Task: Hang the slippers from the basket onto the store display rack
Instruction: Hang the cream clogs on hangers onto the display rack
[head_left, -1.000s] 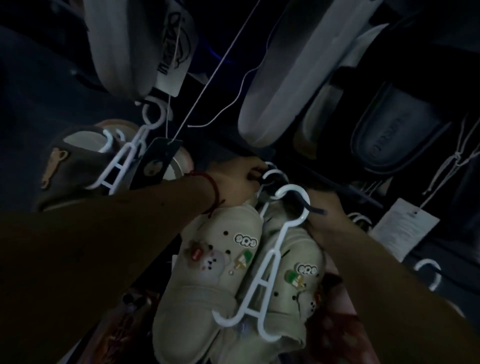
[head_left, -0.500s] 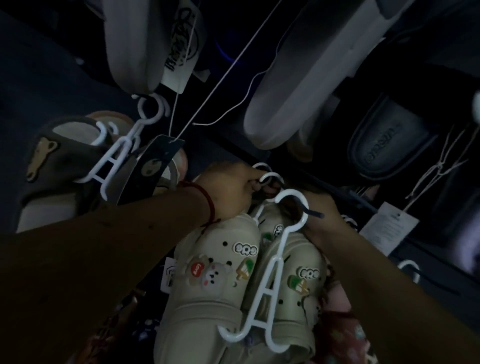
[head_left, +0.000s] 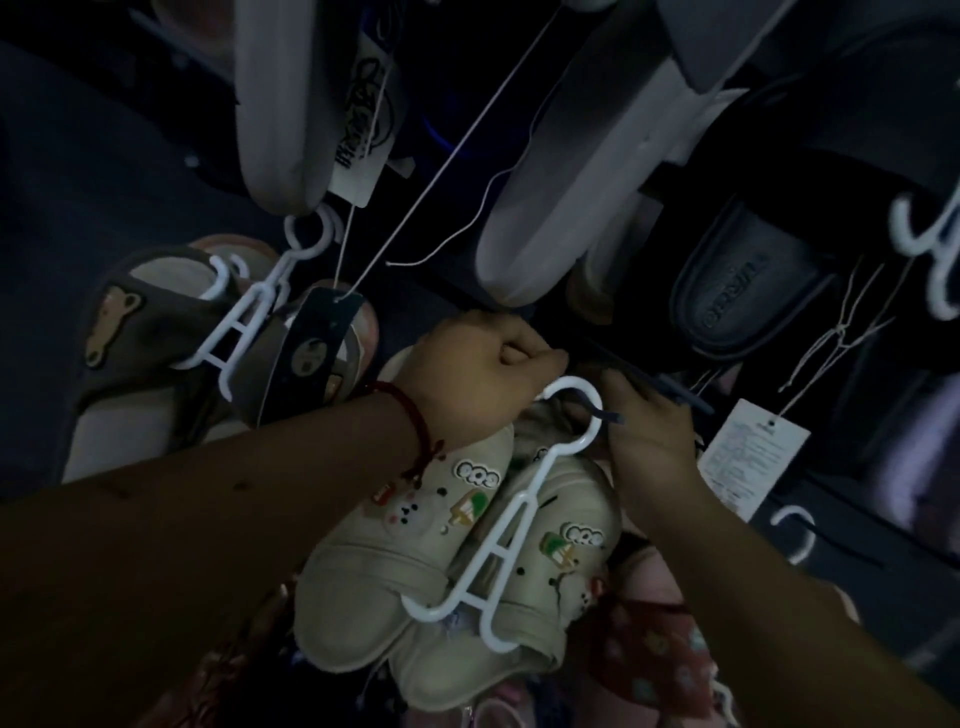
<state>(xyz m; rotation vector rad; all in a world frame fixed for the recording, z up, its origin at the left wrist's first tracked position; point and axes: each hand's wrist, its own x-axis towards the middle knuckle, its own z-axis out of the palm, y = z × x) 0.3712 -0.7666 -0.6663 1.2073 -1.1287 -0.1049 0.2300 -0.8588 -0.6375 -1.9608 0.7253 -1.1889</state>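
Observation:
A pair of cream slippers (head_left: 415, 561) with cartoon charms hangs on a white plastic hanger (head_left: 498, 540). The hanger's hook (head_left: 576, 400) sits around a dark rack peg (head_left: 660, 389). My left hand (head_left: 478, 374), with a red thread on its wrist, is closed around the top of the hanger behind the hook. My right hand (head_left: 649, 431) grips the peg area just right of the hook; its fingers are partly hidden in the dark.
Brown bear slippers (head_left: 130, 332) on a white hanger hang at the left. White soles (head_left: 291, 104) and a black slide (head_left: 748, 291) hang above. A paper tag (head_left: 748, 457) dangles at the right. Red and pink slippers (head_left: 644, 654) lie below.
The view has shifted down and closer. My left hand closed tighter over the hanger top, hiding the second small hook, and the front hook now sits over the peg.

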